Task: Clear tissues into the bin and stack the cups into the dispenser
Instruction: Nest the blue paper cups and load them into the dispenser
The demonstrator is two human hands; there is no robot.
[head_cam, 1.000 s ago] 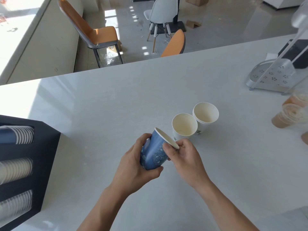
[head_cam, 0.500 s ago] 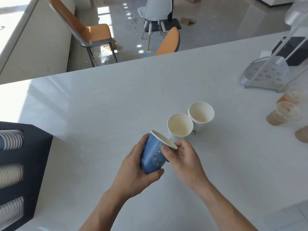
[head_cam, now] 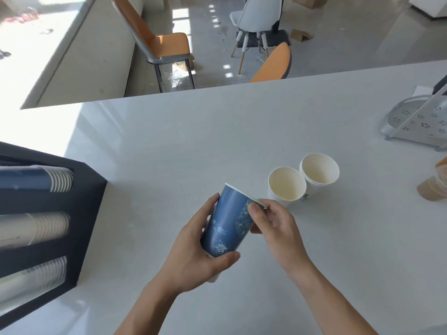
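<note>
We hold a blue cup (head_cam: pixel 228 223) above the white bench (head_cam: pixel 183 146), near its front edge and just in front of two white cups. Our left hand (head_cam: pixel 196 252) wraps around the lower part of the blue cup, so its base is hidden behind our fingers and thumb; a sliver of something white shows below that hand, and we cannot tell what it is. Our right hand (head_cam: pixel 273 226) pinches the cup's rim on the right side between thumb and fingers. The cup is tilted, its long axis running from the base at lower left to the mouth at upper right, and the opening faces away from us, so the inside is out of sight. The two white cups (head_cam: pixel 303 181) stand upright, touching, mouths up. At the left edge the black dispenser (head_cam: pixel 89 209) is cut off; its three rows hold stacked cups lying sideways. Brown cups (head_cam: pixel 433 187) at the right edge are cropped and blurred.
</note>
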